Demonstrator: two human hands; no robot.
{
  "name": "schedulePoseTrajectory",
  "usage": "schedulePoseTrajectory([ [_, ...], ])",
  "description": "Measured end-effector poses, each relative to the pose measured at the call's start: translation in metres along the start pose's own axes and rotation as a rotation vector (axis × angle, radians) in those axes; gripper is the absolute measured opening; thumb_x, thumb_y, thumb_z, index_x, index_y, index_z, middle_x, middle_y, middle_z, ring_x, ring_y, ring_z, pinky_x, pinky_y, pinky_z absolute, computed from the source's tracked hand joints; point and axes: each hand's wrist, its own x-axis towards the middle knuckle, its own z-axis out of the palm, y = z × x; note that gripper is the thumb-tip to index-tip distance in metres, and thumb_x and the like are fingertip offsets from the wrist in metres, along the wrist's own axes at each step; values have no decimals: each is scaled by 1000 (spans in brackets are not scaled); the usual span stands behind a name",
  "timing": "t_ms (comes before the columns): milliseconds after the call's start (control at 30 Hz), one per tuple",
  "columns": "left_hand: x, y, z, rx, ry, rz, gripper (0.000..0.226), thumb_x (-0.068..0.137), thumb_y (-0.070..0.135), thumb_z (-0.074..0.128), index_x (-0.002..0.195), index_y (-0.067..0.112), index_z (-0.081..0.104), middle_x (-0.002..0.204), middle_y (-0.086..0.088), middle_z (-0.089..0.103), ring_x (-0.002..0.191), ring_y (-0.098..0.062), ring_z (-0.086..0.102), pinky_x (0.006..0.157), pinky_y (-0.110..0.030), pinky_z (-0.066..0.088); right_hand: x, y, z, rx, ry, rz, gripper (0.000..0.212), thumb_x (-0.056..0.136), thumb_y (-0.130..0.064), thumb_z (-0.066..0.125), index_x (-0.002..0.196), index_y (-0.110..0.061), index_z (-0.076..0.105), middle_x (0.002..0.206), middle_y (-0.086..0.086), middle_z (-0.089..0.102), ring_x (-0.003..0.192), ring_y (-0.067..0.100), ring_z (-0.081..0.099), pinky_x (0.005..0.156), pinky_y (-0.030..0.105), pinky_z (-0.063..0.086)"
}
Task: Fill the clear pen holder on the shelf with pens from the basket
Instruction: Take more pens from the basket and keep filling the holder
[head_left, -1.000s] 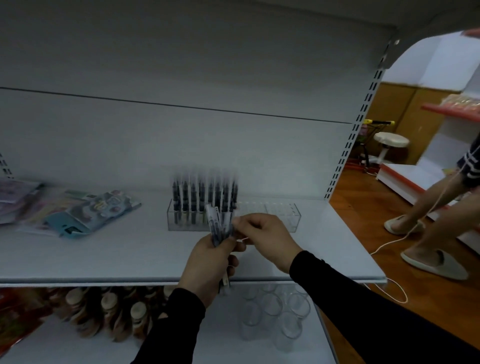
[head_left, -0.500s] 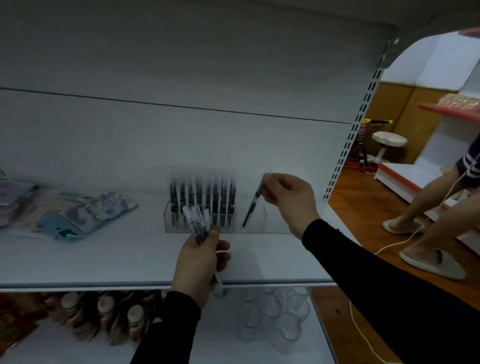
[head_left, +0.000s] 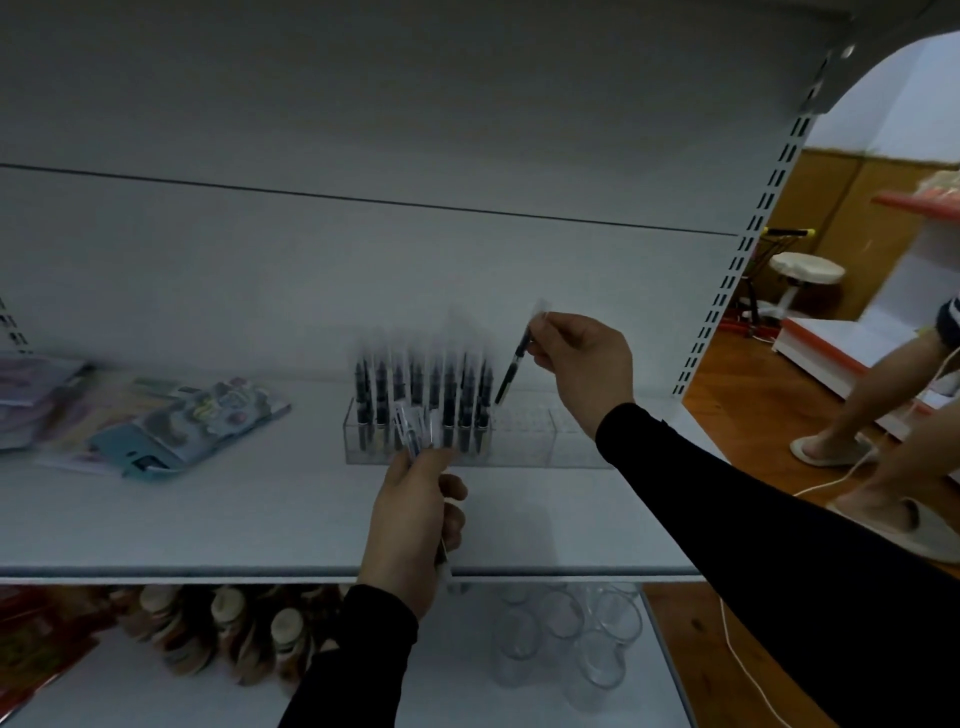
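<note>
Pinching one pen (head_left: 513, 370) near its top, my right hand (head_left: 582, 364) holds it in the air above the clear pen holder (head_left: 524, 441), thumb and fingertips closed together on the barrel. The pen hangs tilted, its dark lower end pointing down and to the left, just beside the last row of pens already standing in the holder and apart from the holder's top.

My left hand (head_left: 415, 525) is lower and nearer to me, in front of the holder, with its fingers curled round a small bundle of pens (head_left: 413, 436). Their clear upper ends fan out above my thumb and overlap the holder's front wall in this view; one end pokes out under my hand past the shelf's edge.

The holder sits on the white shelf (head_left: 208, 519), near the back wall. Its left part is packed with standing pens (head_left: 423, 400), dark-bodied and upright in rows; its right part shows only clear compartments. The standing pens are blurred, so I cannot count them.

Further left on the same shelf lie some flat colourful packets (head_left: 171, 431). On the shelf below stand bottles with pale caps (head_left: 228, 629) and, to the right of my left sleeve, a group of clear glasses (head_left: 566, 639). Off to the right, another person's legs in pale slippers (head_left: 831, 447) stand on a wooden floor.
</note>
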Motion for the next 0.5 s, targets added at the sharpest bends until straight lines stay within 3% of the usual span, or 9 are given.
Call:
schedulePoseTrajectory([
  [167,0,0,0,-20,-3,13,21,92,19,46,105,5,56,65,-7,50,35,-12,33,39,-20,23,-7,6,4,-213,-73,-61,13,93,-25,65,97,-15,72,81,-5,71,84,18,71,85,33,59],
  [267,-2,0,1,14,-15,29,20,93,18,46,105,7,58,70,-8,49,39,-13,32,43,-23,21,-12,10,7,-311,-128,-62,17,94,-26,63,93,-13,74,82,1,73,83,20,71,86,33,58],
  [400,-4,0,1,62,-32,55,18,94,14,46,102,12,62,74,-9,49,44,-14,33,45,-25,23,-16,13,9,-417,-177,-89,28,95,-25,60,88,-1,73,84,14,73,83,31,68,85,45,55],
  [500,-5,-1,0,112,-57,82,13,95,13,47,95,12,60,75,-9,51,46,-15,36,47,-27,27,-18,10,6,-476,-208,-72,30,96,-28,59,90,-2,73,85,10,73,85,27,68,87,42,55],
])
